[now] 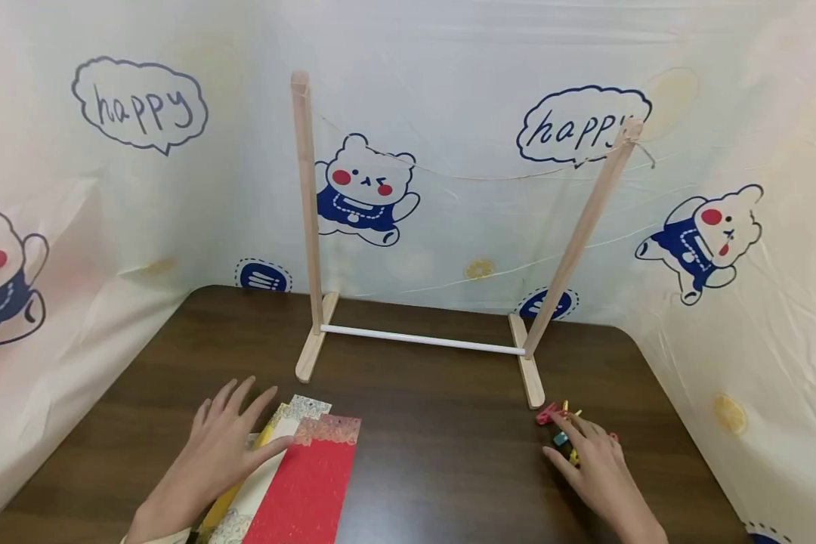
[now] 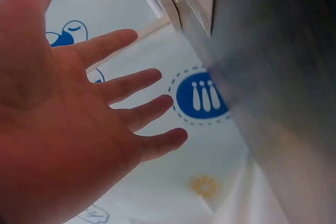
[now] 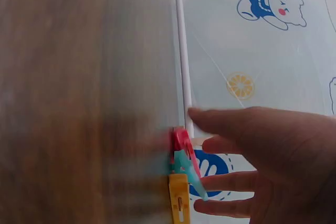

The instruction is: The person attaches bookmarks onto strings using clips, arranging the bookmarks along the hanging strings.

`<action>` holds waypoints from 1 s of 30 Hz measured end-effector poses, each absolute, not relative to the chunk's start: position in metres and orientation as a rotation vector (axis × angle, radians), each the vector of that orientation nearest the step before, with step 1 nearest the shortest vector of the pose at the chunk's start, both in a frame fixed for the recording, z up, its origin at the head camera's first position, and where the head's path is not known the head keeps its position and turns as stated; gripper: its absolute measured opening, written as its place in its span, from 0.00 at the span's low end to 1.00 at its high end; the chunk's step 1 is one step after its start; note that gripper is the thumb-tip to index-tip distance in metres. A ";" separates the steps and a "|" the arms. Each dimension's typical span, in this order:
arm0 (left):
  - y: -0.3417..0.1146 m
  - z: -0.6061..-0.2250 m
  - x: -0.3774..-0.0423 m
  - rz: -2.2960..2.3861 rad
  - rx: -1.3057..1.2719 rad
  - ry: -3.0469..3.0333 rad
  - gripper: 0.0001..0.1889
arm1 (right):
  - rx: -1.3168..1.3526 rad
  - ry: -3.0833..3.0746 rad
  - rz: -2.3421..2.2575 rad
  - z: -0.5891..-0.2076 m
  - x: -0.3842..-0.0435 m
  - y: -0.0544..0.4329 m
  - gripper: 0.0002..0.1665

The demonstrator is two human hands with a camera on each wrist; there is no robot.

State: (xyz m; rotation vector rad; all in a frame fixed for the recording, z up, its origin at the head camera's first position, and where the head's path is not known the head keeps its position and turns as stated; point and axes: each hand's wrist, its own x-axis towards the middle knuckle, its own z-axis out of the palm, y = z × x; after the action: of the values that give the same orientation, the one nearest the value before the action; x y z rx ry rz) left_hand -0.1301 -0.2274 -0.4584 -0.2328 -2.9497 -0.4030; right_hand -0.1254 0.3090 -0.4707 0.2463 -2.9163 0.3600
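My left hand (image 1: 221, 446) hovers with spread, straight fingers over the left side of some long paper strips. Topmost is a red strip (image 1: 306, 491) with a patterned band at its end; beneath it show a cream strip (image 1: 261, 480) and a yellow strip (image 1: 226, 506), partly hidden by the hand. At the right, my right hand (image 1: 601, 472) reaches over a small group of clothespins, its fingers extended. A pink clothespin (image 3: 181, 139), a teal clothespin (image 3: 185, 167) and a yellow clothespin (image 3: 179, 198) stand out near its fingertips in the right wrist view. Neither hand grips anything.
A wooden frame stands at the back of the brown table (image 1: 421, 423), its left post (image 1: 306, 196) and right post (image 1: 585, 234) on flat feet. A white rod (image 1: 421, 339) joins them low down; a thin sagging string (image 1: 476, 178) spans the top. Printed curtains surround the table.
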 end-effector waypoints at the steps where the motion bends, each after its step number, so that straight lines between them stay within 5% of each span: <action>1: -0.227 -0.458 -0.129 -0.397 -0.236 -2.959 0.46 | 0.265 -2.911 0.382 -0.473 -0.125 0.309 0.31; 12: -0.214 -0.451 -0.114 -0.859 -0.091 -3.213 0.22 | 0.306 -2.897 0.492 -0.484 -0.125 0.303 0.26; 19: -0.207 -0.463 -0.113 -0.877 -0.045 -3.341 0.28 | 0.298 -2.856 0.534 -0.488 -0.130 0.305 0.16; 30: -0.196 -0.458 -0.120 -0.712 -0.063 -3.335 0.34 | 0.322 -2.771 0.551 -0.487 -0.143 0.312 0.14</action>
State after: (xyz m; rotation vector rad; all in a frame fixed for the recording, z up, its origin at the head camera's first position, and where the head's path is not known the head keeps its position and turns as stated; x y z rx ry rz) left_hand -0.1205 -0.1956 -0.4582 -0.0632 -3.3346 -0.7121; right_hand -0.1426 0.3117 -0.4870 0.3216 -2.7708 0.5506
